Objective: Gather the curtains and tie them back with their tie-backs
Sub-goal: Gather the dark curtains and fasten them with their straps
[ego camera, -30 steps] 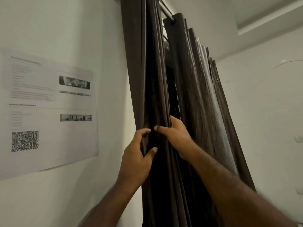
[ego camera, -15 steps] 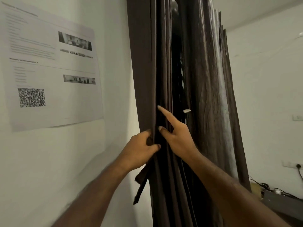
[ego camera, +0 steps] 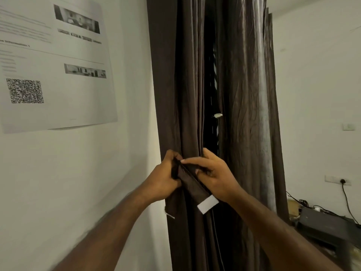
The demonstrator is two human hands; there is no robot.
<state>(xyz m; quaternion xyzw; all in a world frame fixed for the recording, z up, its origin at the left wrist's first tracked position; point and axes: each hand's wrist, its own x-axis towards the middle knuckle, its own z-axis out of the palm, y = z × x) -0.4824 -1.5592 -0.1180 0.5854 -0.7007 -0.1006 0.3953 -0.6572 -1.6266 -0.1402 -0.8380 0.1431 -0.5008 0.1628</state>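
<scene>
Dark brown curtains (ego camera: pixel 187 94) hang in gathered folds down the middle of the view. A second, shinier bunch of curtain (ego camera: pixel 248 94) hangs to the right, with a dark gap between the two. A brown fabric tie-back strip (ego camera: pixel 192 185) with a white patch (ego camera: pixel 207 206) at its end runs slantwise in front of the left bunch. My left hand (ego camera: pixel 164 178) grips the strip's upper end against the folds. My right hand (ego camera: pixel 214 175) holds the strip from the right, forefinger laid across its top. A small white tag (ego camera: pixel 217 115) sticks out in the gap.
A printed sheet with a QR code (ego camera: pixel 52 65) is stuck on the white wall at left. At lower right a black box (ego camera: pixel 328 225) sits among cables, below a wall socket (ego camera: pixel 342 181). A light switch (ego camera: pixel 348 127) is on the right wall.
The view has tilted down. Both hands moved lower on the curtain, and the tie-back that dangled below my left hand is now held between both hands with its white end showing.
</scene>
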